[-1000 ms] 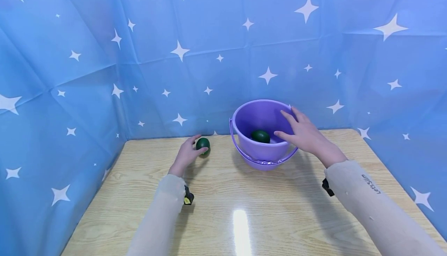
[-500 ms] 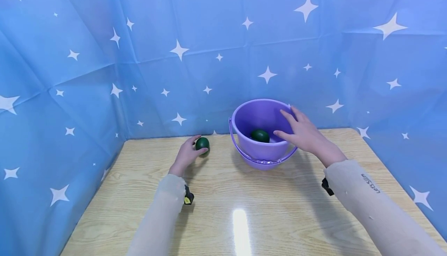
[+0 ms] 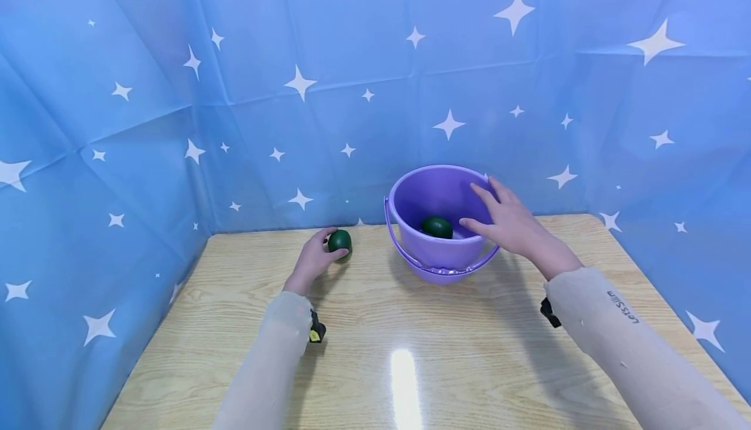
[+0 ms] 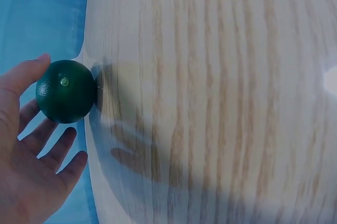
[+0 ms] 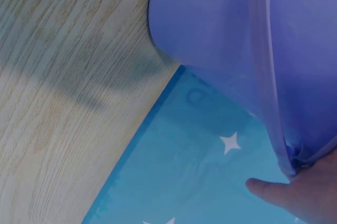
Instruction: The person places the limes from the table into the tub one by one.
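Note:
In the head view, my left hand [image 3: 313,260] pinches a smooth dark green fruit [image 3: 339,240] between thumb and fingers, near the table's back edge. The left wrist view shows this fruit [image 4: 66,91] as round and glossy, with a pale stem nub; the thumb lies along its upper side and the other fingers spread below. A purple bucket [image 3: 411,242] stands to the right, its handle hanging down in front. Inside lies a second dark green fruit [image 3: 437,227], oval in outline. My right hand [image 3: 509,221] is at the bucket's right rim, fingers spread and reaching over it.
Everything stands on a light wood-grain table [image 3: 352,352] with a bright glare spot near the front. Blue star-printed cloth [image 3: 364,39] hangs behind it and along both sides.
The view has shifted very slightly. Both hands, the bucket and the fruits otherwise look as they did.

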Motion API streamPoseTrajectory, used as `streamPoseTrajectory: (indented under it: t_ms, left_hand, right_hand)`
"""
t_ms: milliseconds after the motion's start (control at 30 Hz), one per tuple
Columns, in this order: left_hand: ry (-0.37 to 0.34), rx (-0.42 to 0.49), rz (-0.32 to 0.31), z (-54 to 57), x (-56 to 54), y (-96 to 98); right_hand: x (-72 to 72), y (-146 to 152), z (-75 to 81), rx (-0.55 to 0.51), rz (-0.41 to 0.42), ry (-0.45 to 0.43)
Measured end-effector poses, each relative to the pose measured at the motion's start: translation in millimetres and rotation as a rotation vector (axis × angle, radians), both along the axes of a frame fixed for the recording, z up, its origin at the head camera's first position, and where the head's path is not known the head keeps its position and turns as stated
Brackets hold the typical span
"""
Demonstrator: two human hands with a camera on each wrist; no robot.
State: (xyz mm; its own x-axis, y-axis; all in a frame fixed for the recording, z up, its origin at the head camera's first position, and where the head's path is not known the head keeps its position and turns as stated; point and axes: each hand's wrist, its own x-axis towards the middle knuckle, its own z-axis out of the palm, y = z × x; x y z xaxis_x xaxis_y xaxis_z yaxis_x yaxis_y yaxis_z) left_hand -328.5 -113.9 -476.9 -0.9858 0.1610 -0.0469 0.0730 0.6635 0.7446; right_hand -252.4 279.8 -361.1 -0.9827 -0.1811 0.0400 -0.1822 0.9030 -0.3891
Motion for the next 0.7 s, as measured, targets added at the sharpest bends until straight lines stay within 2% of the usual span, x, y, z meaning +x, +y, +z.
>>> streamPoseTrajectory:
  t_ms: [367,700]
  left_hand:
    - [0.028,-0.005,-0.020,-3.5,-1.9,0.3]
    - [0.022,0.022,-0.012,-5.5,-2.7,0.5]
  right_hand:
    - [0.4,-0.2,-0.4,-0.005,0.001,0.011]
    - [0.4,-0.6,0.4,0.001,-0.002,0.007]
